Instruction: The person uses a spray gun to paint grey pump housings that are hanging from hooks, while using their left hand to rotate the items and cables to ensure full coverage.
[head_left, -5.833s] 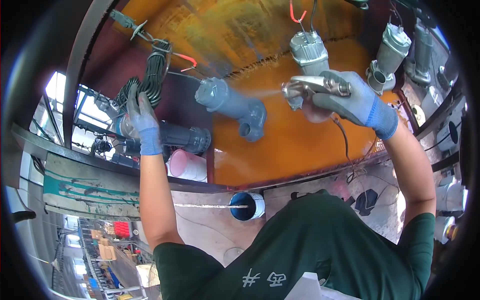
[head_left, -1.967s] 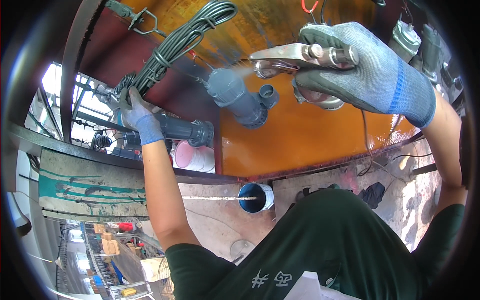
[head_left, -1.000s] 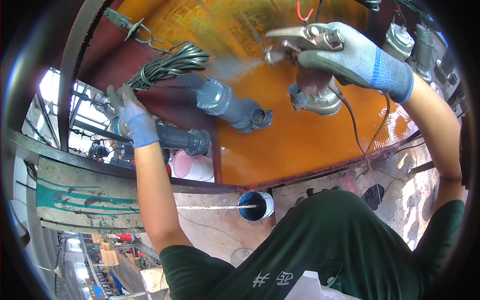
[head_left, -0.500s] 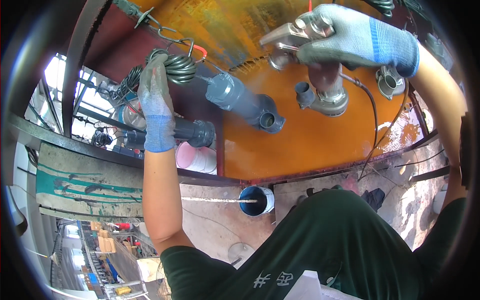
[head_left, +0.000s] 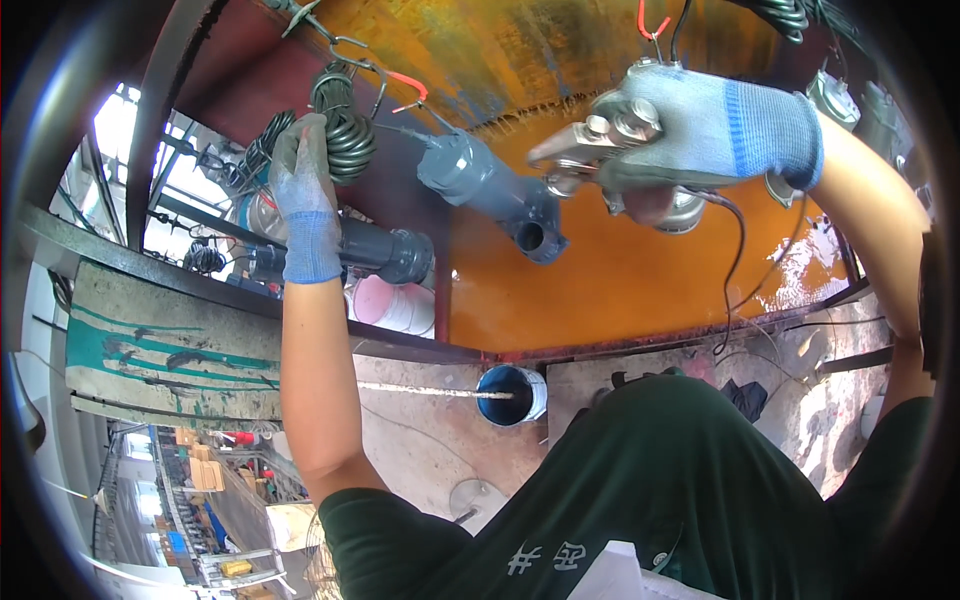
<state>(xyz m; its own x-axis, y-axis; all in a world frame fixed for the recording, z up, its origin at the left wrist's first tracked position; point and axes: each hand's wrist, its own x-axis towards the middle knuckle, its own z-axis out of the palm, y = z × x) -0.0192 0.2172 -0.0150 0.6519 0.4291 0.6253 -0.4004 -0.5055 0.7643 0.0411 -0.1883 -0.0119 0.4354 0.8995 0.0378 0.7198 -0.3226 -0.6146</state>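
One spray gun (head_left: 578, 146) lower; two hands (head_left: 305, 178) (head_left: 690, 125)

Two pale written characters (head_left: 570, 553) stand side by side on the dark green shirt (head_left: 620, 470). They sit left of a small round button (head_left: 661, 562).

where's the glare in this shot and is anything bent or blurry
Head view: glare whitens the right end of the orange surface, and the windows at left look washed out; head view: the fisheye curves the rail and leaves black corners; head view: the gun looks slightly smeared, perhaps by motion.
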